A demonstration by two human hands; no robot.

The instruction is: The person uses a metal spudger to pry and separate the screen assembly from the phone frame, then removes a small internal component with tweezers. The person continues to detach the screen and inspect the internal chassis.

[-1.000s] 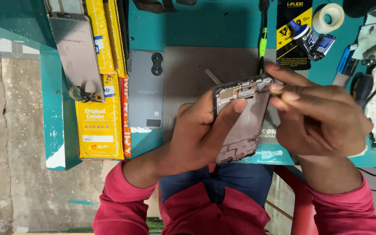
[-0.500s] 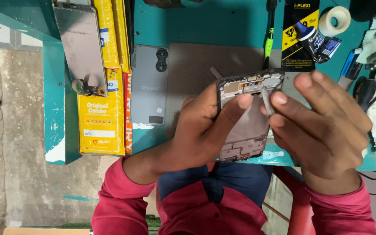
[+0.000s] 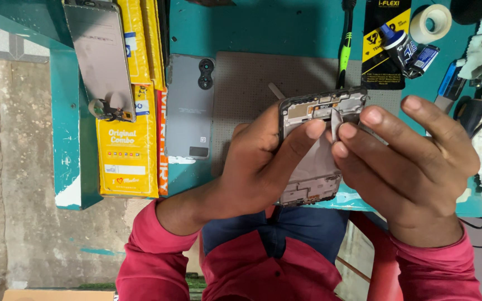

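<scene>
A teal workbench [image 3: 65,139] with chipped paint stands on a rough, grey concrete floor [image 3: 12,184].

Even soft daylight, sharp focus, faint shadows, no glare.

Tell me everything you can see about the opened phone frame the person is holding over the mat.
The opened dark phone frame is held above the grey mat, back cover off, with its camera end pointing away from the person. Small metal parts and connectors show at that top end; the middle is a pale pinkish-grey plate. The left hand grips its left edge, thumb across the face. The right hand presses a thin grey tool near the top.
</scene>
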